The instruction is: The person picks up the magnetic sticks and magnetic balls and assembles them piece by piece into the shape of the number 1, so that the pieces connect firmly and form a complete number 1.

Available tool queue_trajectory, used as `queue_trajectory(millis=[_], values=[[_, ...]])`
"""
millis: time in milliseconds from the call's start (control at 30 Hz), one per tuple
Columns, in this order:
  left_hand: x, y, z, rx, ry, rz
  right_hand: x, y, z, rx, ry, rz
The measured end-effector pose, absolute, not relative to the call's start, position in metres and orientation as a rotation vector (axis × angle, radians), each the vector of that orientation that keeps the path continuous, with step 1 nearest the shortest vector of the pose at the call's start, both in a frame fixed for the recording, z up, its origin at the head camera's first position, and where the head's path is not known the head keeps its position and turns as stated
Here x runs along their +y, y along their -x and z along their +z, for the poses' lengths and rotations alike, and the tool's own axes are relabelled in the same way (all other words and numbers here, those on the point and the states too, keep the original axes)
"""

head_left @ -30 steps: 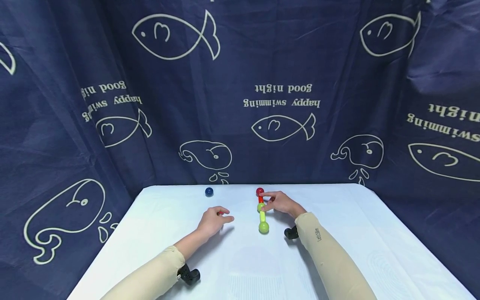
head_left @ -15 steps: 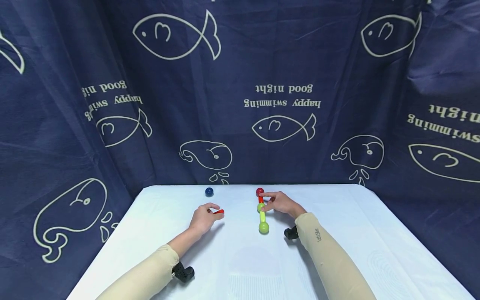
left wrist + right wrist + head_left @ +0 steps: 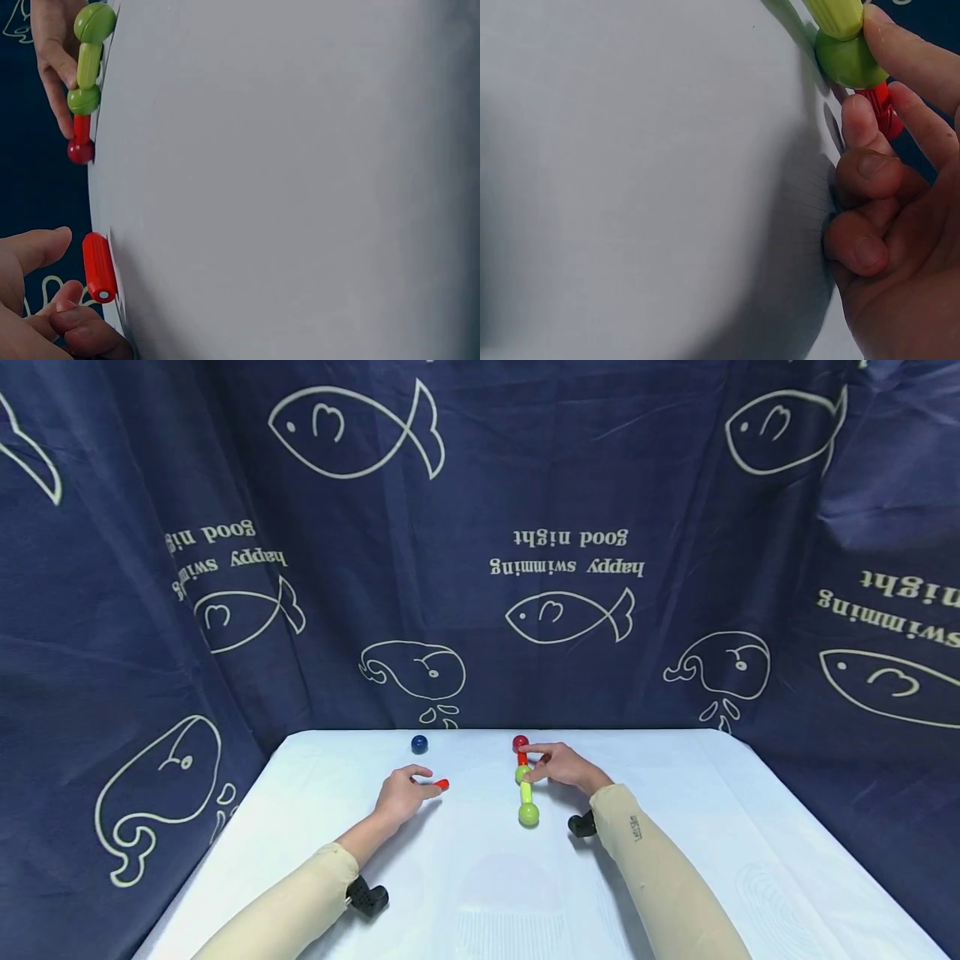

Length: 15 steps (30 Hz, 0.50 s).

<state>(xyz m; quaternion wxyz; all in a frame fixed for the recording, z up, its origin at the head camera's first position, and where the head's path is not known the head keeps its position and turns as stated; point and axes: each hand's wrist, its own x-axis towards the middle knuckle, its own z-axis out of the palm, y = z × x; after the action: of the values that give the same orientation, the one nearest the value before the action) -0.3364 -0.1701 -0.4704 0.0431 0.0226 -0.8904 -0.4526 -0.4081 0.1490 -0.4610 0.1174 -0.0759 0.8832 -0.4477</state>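
In the head view my left hand [image 3: 400, 795] is beside a red toy building rod [image 3: 442, 785], thumb and fingers parted. The left wrist view shows this ribbed rod [image 3: 99, 268], with a pale disc at its end, on the cloth and apart from my fingertips. My right hand [image 3: 564, 767] holds a chain of toy rods and balls, thumb at the green middle ball [image 3: 847, 60] and index finger by the red rod [image 3: 877, 101]. A yellow-green rod [image 3: 526, 793] joins that ball to a near green ball [image 3: 528, 814]. At the far end sits a red ball [image 3: 521, 743].
A dark blue ball [image 3: 419, 744] lies near the table's back edge, left of the chain. White cloth covers the table [image 3: 502, 877]. Behind it hangs a dark blue curtain [image 3: 450, 527] with fish and whale drawings.
My left hand has drawn back to the left, and the red rod that it mostly covered is now in plain sight. My right hand and the chain have stayed in place.
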Motion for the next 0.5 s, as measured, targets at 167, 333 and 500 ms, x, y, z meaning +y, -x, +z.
queue_trajectory(millis=[167,333,500], values=[[-0.1685,0.3389,-0.4721,-2.741,-0.079,-1.361,0.1495,0.4111,-0.4617,2.589,0.204,-1.292],[-0.1665,0.3396,-0.4721,-2.745,-0.070,-1.348,0.1494,0.4130,-0.4610,2.593,0.197,-1.279],[-0.1656,0.3411,-0.4732,-2.755,-0.089,-1.323,0.1485,0.4142,-0.4610,2.595,0.196,-1.277]])
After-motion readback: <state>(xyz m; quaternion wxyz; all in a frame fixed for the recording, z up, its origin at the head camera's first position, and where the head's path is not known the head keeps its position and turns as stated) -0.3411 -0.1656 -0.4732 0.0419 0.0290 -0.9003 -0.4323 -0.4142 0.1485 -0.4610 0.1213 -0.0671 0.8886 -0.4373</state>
